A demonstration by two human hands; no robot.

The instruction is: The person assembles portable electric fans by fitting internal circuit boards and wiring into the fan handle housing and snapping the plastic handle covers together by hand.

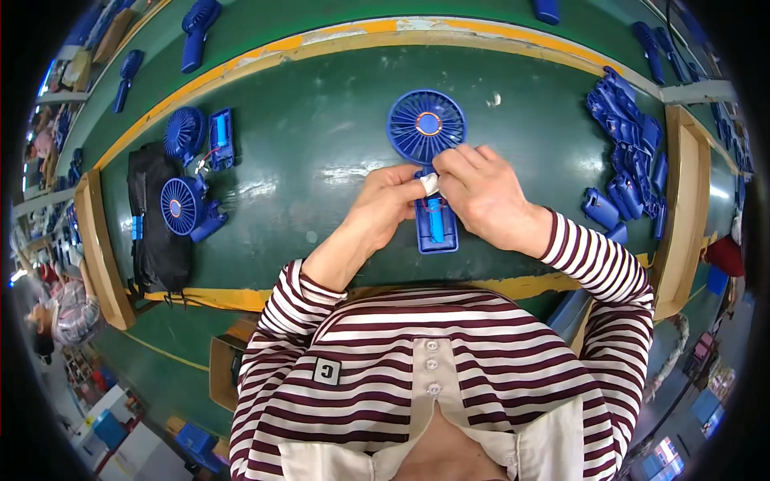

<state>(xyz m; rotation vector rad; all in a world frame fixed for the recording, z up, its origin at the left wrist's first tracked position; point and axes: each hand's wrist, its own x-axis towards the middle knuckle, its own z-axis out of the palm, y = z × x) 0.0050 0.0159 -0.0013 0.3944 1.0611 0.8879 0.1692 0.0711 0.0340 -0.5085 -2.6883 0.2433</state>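
Observation:
A blue handheld fan lies on the green workbench in front of me, its round grille pointing away. Its handle is uncovered, showing a light blue cylindrical battery and thin red wires. My left hand is closed on the fan's neck from the left, thumb on top. Something white, possibly a wrap, covers the thumb tip. From the right, my right hand pinches at the same neck with curled fingers. What lies under those fingertips is hidden.
At left, several partly assembled blue fans lie beside a black bag. A pile of blue casing parts sits at right. Cardboard-coloured side walls bound the bench; beyond the yellow far edge lie more fans.

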